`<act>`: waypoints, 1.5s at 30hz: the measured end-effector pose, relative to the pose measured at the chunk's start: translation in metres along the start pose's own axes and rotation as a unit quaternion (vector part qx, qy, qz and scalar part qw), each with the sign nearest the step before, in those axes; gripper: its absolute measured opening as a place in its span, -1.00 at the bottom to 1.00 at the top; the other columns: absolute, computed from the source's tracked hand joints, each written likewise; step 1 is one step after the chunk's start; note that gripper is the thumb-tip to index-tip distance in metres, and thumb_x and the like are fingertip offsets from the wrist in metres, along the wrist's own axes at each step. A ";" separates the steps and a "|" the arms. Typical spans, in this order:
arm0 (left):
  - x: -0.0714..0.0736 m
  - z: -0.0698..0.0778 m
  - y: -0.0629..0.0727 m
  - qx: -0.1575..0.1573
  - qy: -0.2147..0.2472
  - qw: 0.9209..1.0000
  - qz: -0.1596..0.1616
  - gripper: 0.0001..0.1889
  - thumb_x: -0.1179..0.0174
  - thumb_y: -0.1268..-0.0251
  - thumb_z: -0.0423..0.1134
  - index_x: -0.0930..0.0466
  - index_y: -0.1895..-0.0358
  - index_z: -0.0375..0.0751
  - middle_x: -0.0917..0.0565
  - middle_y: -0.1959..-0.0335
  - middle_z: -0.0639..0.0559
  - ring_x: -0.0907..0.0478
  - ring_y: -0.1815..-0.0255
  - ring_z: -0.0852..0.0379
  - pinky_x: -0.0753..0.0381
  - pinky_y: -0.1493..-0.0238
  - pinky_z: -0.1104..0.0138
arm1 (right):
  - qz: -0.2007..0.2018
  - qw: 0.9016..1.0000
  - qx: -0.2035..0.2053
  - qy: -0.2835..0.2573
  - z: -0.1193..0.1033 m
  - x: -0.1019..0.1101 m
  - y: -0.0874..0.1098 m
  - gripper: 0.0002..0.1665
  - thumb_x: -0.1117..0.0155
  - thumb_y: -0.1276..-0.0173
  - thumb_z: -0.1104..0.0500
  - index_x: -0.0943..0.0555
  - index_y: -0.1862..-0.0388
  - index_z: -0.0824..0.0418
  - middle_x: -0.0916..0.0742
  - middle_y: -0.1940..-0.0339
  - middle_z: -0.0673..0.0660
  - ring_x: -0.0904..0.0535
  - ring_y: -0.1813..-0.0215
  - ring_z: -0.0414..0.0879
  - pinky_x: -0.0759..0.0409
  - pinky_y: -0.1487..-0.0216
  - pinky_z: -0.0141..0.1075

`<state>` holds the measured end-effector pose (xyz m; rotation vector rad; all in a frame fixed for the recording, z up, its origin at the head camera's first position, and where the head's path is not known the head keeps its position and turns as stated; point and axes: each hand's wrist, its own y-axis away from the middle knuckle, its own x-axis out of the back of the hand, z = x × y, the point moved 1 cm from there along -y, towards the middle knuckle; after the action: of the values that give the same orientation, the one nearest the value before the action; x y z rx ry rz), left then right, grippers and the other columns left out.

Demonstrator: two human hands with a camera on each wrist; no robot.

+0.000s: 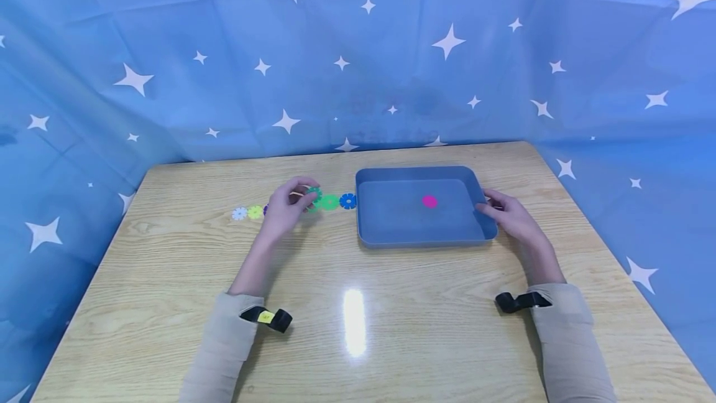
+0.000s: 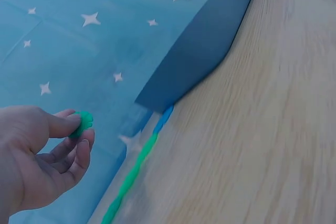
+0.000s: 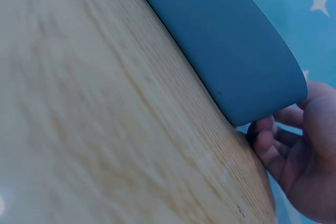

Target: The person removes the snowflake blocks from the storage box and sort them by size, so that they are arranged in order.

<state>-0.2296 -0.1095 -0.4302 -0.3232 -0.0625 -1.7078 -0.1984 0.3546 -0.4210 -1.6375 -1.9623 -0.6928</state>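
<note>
My left hand (image 1: pixel 285 205) pinches a green flower-shaped disc (image 2: pixel 82 124) between thumb and fingers, raised above the table. Beneath and beside it runs a row of notched flower discs: a pale one (image 1: pixel 239 213), a yellow-green one (image 1: pixel 255 211), a purple one partly hidden by the hand, a green one (image 1: pixel 330 202) and a blue one (image 1: pixel 348 201) against the tray's left side. The blue-grey tray (image 1: pixel 391 229) lies flat with a pink disc (image 1: pixel 429 201) inside. Its right end wall is gripped by my right hand (image 1: pixel 508 213), thumb over the rim and fingers outside.
The wooden table (image 1: pixel 425 316) carries a bright light reflection near its middle. A blue curtain (image 1: pixel 358 36) with white stars hangs behind and at both sides. Black wrist cameras are strapped over both sleeves (image 1: pixel 565 322).
</note>
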 end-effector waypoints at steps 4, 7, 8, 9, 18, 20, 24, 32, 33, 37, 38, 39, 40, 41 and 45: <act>0.017 -0.008 0.006 0.003 -0.017 1.000 0.013 -0.77 -0.24 -0.46 -0.29 -0.63 -0.08 -0.28 -0.60 0.17 -0.22 -0.60 0.15 -0.28 -0.64 0.08 -0.05 | -0.004 1.000 -0.004 -0.002 0.000 0.000 0.000 -0.33 -0.09 -0.58 0.17 -0.22 -0.48 0.56 -0.51 0.05 0.36 -0.40 0.15 0.02 -0.45 0.29 -0.31; 0.031 -0.013 0.010 0.009 -0.028 0.999 0.023 -0.76 -0.23 -0.47 -0.28 -0.62 -0.09 -0.27 -0.59 0.15 -0.20 -0.60 0.14 -0.26 -0.65 0.07 -0.05 | -0.005 1.000 -0.005 -0.002 0.001 0.000 0.000 -0.32 -0.09 -0.58 0.16 -0.20 -0.48 0.55 -0.51 0.01 0.38 -0.40 0.13 0.03 -0.45 0.27 -0.33; 0.036 -0.015 0.012 0.011 -0.032 0.999 0.026 -0.75 -0.23 -0.47 -0.27 -0.62 -0.10 -0.29 -0.59 0.14 -0.21 -0.60 0.14 -0.25 -0.65 0.08 -0.04 | -0.005 1.000 -0.005 -0.003 0.001 0.000 0.000 -0.32 -0.09 -0.58 0.16 -0.20 -0.48 0.55 -0.51 0.02 0.37 -0.40 0.14 0.02 -0.45 0.28 -0.33; 0.041 -0.017 0.013 0.013 -0.039 0.999 0.030 -0.74 -0.22 -0.48 -0.27 -0.62 -0.11 -0.29 -0.59 0.13 -0.21 -0.59 0.13 -0.24 -0.65 0.09 -0.02 | -0.006 1.000 -0.005 -0.004 0.003 0.000 -0.001 -0.32 -0.09 -0.59 0.16 -0.20 -0.49 0.55 -0.51 0.03 0.37 -0.40 0.16 0.01 -0.45 0.29 -0.32; 0.088 -0.031 0.021 0.033 -0.093 0.991 0.088 -0.73 -0.22 -0.48 -0.26 -0.62 -0.11 -0.31 -0.61 0.16 -0.23 -0.60 0.24 -0.13 -0.64 0.28 0.25 | 0.005 1.000 -0.003 0.006 0.042 -0.003 -0.014 -0.29 -0.08 -0.61 0.06 -0.21 -0.53 0.46 -0.50 0.05 0.27 -0.39 0.17 -0.05 -0.44 0.30 -0.31; 0.098 -0.033 0.024 0.044 -0.102 0.989 0.096 -0.71 -0.22 -0.49 -0.24 -0.61 -0.13 -0.31 -0.61 0.14 -0.23 -0.60 0.24 -0.12 -0.63 0.30 0.28 | 0.009 1.000 -0.001 0.008 0.047 -0.004 -0.016 -0.29 -0.08 -0.61 0.02 -0.22 -0.53 0.42 -0.50 0.06 0.25 -0.39 0.17 -0.06 -0.44 0.30 -0.31; 0.112 -0.037 0.031 0.063 -0.125 0.984 0.108 -0.70 -0.21 -0.50 -0.20 -0.61 -0.15 -0.29 -0.61 0.09 -0.20 -0.56 0.19 0.02 -0.60 0.27 0.36 | 0.014 1.000 0.000 0.003 0.049 -0.005 -0.016 -0.27 -0.10 -0.60 -0.03 -0.26 -0.53 0.38 -0.50 0.07 0.24 -0.40 0.18 -0.04 -0.45 0.29 -0.30; 0.131 -0.045 0.039 0.111 -0.167 0.971 0.131 -0.70 -0.20 -0.50 -0.19 -0.61 -0.16 -0.25 -0.60 0.03 -0.22 -0.49 0.10 0.07 -0.48 0.19 0.39 | 0.016 1.000 0.004 -0.003 0.047 -0.005 -0.016 -0.28 -0.11 -0.59 -0.05 -0.28 -0.51 0.37 -0.49 0.11 0.24 -0.39 0.22 -0.03 -0.45 0.33 -0.28; 0.133 -0.046 0.040 0.118 -0.173 0.969 0.133 -0.70 -0.20 -0.50 -0.19 -0.60 -0.17 -0.25 -0.59 0.02 -0.23 -0.49 0.09 0.06 -0.48 0.17 0.37 | 0.018 1.000 0.003 -0.004 0.048 -0.005 -0.016 -0.28 -0.11 -0.59 -0.04 -0.29 -0.51 0.38 -0.49 0.13 0.23 -0.40 0.23 -0.04 -0.45 0.34 -0.28; 0.139 -0.049 0.042 0.143 -0.189 0.961 0.143 -0.68 -0.22 -0.49 -0.20 -0.59 -0.17 -0.27 -0.58 0.02 -0.24 -0.48 0.05 0.03 -0.45 0.11 0.28 | 0.017 1.000 0.001 0.001 0.047 -0.005 -0.016 -0.28 -0.11 -0.59 -0.04 -0.27 -0.52 0.37 -0.49 0.13 0.22 -0.40 0.23 -0.03 -0.45 0.34 -0.28; 0.140 -0.050 0.042 0.147 -0.193 0.959 0.146 -0.68 -0.22 -0.48 -0.20 -0.59 -0.17 -0.27 -0.58 0.03 -0.23 -0.48 0.06 0.04 -0.45 0.11 0.27 | 0.016 1.000 0.001 0.002 0.047 -0.005 -0.016 -0.27 -0.11 -0.59 -0.04 -0.26 -0.52 0.38 -0.49 0.12 0.23 -0.40 0.23 -0.03 -0.45 0.34 -0.28; 0.141 -0.051 0.043 0.150 -0.197 0.957 0.149 -0.68 -0.23 -0.47 -0.21 -0.59 -0.16 -0.28 -0.58 0.04 -0.23 -0.48 0.07 0.04 -0.44 0.12 0.26 | 0.015 1.000 0.002 0.003 0.047 -0.005 -0.016 -0.27 -0.11 -0.59 -0.04 -0.26 -0.52 0.38 -0.49 0.12 0.24 -0.39 0.23 -0.03 -0.45 0.33 -0.29; 0.142 -0.052 0.043 0.152 -0.200 0.956 0.151 -0.69 -0.24 -0.47 -0.21 -0.59 -0.15 -0.29 -0.59 0.05 -0.23 -0.47 0.08 0.05 -0.44 0.12 0.26 | 0.013 1.000 0.003 0.006 0.046 -0.005 -0.016 -0.26 -0.10 -0.59 -0.05 -0.25 -0.53 0.37 -0.48 0.10 0.24 -0.39 0.23 -0.03 -0.45 0.33 -0.29; 0.143 -0.053 0.044 0.154 -0.202 0.955 0.154 -0.69 -0.24 -0.46 -0.22 -0.59 -0.14 -0.31 -0.59 0.07 -0.23 -0.47 0.10 0.05 -0.44 0.14 0.26 | 0.012 1.000 0.004 0.006 0.046 -0.004 -0.016 -0.26 -0.10 -0.60 -0.05 -0.24 -0.53 0.38 -0.48 0.11 0.25 -0.39 0.24 -0.03 -0.45 0.33 -0.29; 0.144 -0.056 0.044 0.155 -0.220 0.951 0.156 -0.70 -0.26 -0.44 -0.22 -0.60 -0.09 -0.33 -0.61 0.12 -0.22 -0.47 0.17 0.09 -0.44 0.21 0.34 | 0.010 1.000 0.005 0.006 0.046 -0.004 -0.015 -0.26 -0.09 -0.60 -0.01 -0.22 -0.54 0.40 -0.48 0.11 0.27 -0.39 0.26 -0.05 -0.45 0.34 -0.29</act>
<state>-0.2154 -0.2679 -0.4541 -0.4470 -0.5724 -1.2628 -0.2150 0.3792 -0.4590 -1.6407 -1.9361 -0.6818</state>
